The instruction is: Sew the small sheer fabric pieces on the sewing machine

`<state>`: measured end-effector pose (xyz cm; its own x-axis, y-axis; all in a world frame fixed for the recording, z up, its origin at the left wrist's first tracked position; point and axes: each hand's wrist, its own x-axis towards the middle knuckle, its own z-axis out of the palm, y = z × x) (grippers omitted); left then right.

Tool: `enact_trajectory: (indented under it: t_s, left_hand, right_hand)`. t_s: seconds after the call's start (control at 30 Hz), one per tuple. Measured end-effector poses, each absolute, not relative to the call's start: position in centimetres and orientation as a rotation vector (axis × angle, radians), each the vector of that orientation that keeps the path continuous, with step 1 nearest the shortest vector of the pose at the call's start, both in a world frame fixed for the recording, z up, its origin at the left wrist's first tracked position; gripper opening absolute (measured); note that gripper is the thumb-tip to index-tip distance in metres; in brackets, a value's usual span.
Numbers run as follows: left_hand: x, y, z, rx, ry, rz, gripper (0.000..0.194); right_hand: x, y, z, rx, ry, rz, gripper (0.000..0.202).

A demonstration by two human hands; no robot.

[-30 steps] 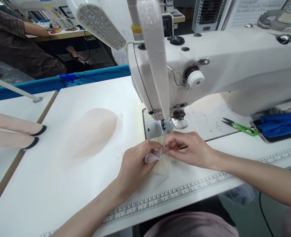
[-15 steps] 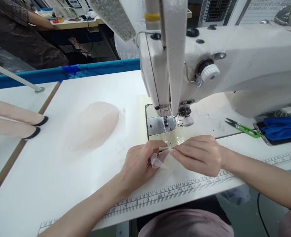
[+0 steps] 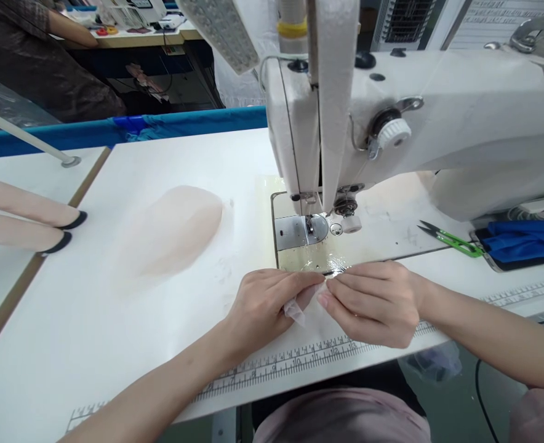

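My left hand (image 3: 265, 307) is closed round a small piece of sheer white fabric (image 3: 295, 312), whose loose end hangs out below the fingers. Fingertips of my right hand (image 3: 378, 301) pinch the same fabric's edge, almost touching the left fingertips. Both hands are just in front of the sewing machine's metal needle plate (image 3: 293, 234), low over the white table (image 3: 170, 344). Behind them stands the white sewing machine (image 3: 420, 123), its presser foot (image 3: 309, 225) over the plate with nothing visible under it. Most of the fabric is hidden by my fingers.
Green-handled thread snips (image 3: 456, 242) lie to the right, beside a blue cloth (image 3: 525, 239) on a dark tray-like object. A printed ruler (image 3: 295, 364) runs along the table's front edge. Two beige, dark-ended tubes (image 3: 27, 231) lie at the left. Another person (image 3: 36, 61) is beyond the table.
Both hands have moved slightly down, toward the front edge, with the fabric still between them. My left index finger now reaches further right, closer to my right fingertips.
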<state>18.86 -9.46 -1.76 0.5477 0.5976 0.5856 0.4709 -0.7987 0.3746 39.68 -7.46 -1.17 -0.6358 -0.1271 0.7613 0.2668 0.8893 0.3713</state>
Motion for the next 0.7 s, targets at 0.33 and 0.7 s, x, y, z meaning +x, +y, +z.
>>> enact_trajectory:
  t_s: [0.33,0.7]
  left_hand:
    - [18.9,-9.2,-2.5,2.433,1.250,0.735,0.016]
    - [19.6,-9.2,-2.8,2.719,1.492,0.870,0.058]
  right_hand:
    - [39.5,-6.9,-2.2,-0.523,-2.251,-0.080,0.015]
    - [38.6,-5.3,-3.0,-1.204,-2.204,0.425,0.014]
